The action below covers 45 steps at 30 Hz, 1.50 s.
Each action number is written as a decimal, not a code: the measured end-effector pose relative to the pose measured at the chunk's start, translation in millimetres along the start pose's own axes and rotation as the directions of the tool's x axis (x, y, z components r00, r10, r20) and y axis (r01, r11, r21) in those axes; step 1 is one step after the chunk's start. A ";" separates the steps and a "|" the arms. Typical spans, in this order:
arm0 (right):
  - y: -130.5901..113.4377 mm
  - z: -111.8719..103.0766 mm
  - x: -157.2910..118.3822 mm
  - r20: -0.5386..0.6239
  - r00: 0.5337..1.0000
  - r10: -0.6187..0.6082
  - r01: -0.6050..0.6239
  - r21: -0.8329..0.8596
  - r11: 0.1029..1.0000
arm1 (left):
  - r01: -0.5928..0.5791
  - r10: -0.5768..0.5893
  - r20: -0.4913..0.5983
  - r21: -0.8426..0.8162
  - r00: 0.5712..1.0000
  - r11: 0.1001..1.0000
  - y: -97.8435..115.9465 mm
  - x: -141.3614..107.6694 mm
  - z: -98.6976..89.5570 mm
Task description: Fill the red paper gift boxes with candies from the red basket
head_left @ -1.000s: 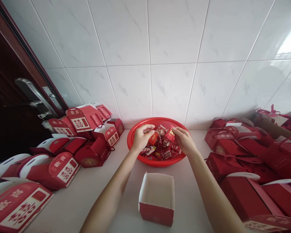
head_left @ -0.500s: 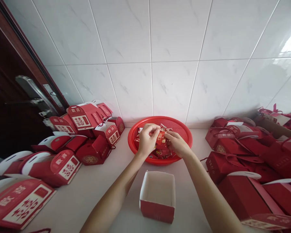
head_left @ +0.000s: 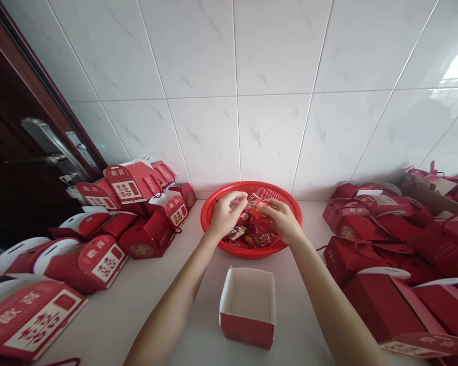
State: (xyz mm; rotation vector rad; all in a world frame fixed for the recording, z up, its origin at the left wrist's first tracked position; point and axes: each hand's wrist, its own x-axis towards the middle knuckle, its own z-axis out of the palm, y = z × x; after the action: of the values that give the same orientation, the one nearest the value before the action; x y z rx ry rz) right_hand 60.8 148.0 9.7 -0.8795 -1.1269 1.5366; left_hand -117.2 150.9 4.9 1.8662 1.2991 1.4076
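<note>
A red plastic basket (head_left: 293, 202) with a perforated wall stands against the tiled wall, with wrapped sweets (head_left: 257, 238) heaped in it. Over the sweets, my right hand (head_left: 283, 219) pinches a small orange-red packet (head_left: 255, 208) between thumb and fingers. Just left of the packet is my left hand (head_left: 227, 216), its thumb and fingertips drawn together. Whatever it may hold is too small to make out. Between my forearms, nearer to me, sits an open-topped red box (head_left: 248, 328) with a white inside; no sweets show in it.
Red gift boxes with white labels (head_left: 105, 264) stand in rows and stacks on the left. More red boxes (head_left: 389, 305) crowd the right side, by a brown carton (head_left: 420, 195). A dark door with a metal handle (head_left: 49, 142) is at far left.
My hands were together at the packet; now they have moved apart. My left hand has shifted slightly left, and the packet stays in my right hand. More of the sweets show.
</note>
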 end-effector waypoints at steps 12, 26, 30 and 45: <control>4.1 -7.1 7.1 -0.208 0.976 -0.060 0.082 0.101 0.991 | 0.037 -0.182 0.445 0.315 0.877 0.948 -25.4 -3.2 -27.5; 2.1 -4.6 7.6 -0.215 0.977 -0.017 0.045 0.128 0.991 | 0.104 -0.131 0.189 0.148 0.973 0.983 -29.7 10.2 -37.7; 3.3 -4.4 9.1 -0.209 0.978 -0.016 0.043 0.124 0.991 | 0.135 -0.149 0.157 0.098 0.976 0.986 -31.6 9.1 -35.5; 1.7 -3.3 8.1 -0.206 0.978 0.023 0.002 0.124 0.992 | 0.252 -0.242 0.136 -0.064 0.961 0.966 -26.8 2.9 -37.2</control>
State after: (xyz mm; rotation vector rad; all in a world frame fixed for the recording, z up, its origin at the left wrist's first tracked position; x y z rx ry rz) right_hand 61.5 156.5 7.1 -0.9379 -0.8690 1.4694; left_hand -161.9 159.1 -1.4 1.6468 1.3382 1.1746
